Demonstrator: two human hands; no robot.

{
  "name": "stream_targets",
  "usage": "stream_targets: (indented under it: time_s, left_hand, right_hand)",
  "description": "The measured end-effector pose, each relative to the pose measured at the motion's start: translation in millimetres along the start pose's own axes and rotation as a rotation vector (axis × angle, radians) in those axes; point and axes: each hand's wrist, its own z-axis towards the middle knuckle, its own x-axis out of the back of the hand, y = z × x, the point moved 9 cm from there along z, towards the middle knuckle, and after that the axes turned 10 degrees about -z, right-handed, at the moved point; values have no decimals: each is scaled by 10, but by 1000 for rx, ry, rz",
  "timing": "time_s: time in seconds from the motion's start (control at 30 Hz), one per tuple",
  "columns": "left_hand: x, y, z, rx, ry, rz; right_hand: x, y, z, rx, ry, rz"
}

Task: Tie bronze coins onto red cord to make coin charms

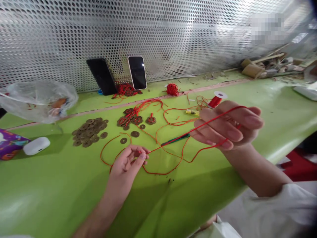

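A red cord point(178, 134) runs taut and slanting between my two hands. My left hand point(130, 160) pinches its lower end between thumb and fingers, low over the green table. Higher up on the right, my right hand point(228, 125) has its fingers curled, with the cord looped over the forefinger and passing through the grip. From there the slack drops to the table in loose curves. Just beyond my left hand lie a few loose brass coins point(123, 140) with holes. Behind them is a cluster of coins tied with red cord point(129, 118).
A coin pile point(90, 131), a white earbud case point(36, 146) and a plastic bag point(42, 99) sit left. Two phones point(137, 72) lean against the perforated metal panel point(99, 29). A green cutter point(175, 139), yellow lighter point(192, 112), red thread spool point(216, 100) and cord ball point(172, 89) lie about.
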Motion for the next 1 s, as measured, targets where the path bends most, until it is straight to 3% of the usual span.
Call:
stream_targets:
  time_s: [0.1, 0.17, 0.23, 0.3, 0.33, 0.47, 0.63, 0.83, 1.0]
  left_hand:
    - [99, 73, 29, -40, 37, 90]
    - [169, 125, 38, -67, 70, 209]
    - [203, 165, 39, -86, 85, 337]
    - [197, 179, 39, -89, 77, 413]
    - [189, 178, 39, -87, 70, 422]
    - [224, 184, 41, -102, 111, 337]
    - [342, 194, 60, -140, 208, 209]
    - [307, 135, 74, -100, 189, 194]
    - [288, 98, 54, -72, 153, 231]
  right_hand:
    - [161, -45, -85, -19, -15, -102]
    - [280, -2, -156, -118, -90, -273]
    - [253, 197, -321, -355, -418, -472]
    - [366, 308, -481, -543, -581, -592]
    - [441, 324, -529, -606, -599, -620]
    - [721, 332, -657, -805, -517, -690]
    - [1024, 397, -829, -1033, -464, -929]
    - [1306, 519, -862, -1127, -444, -1167]
    - [1397, 571, -891, -1161, -458, -1236]
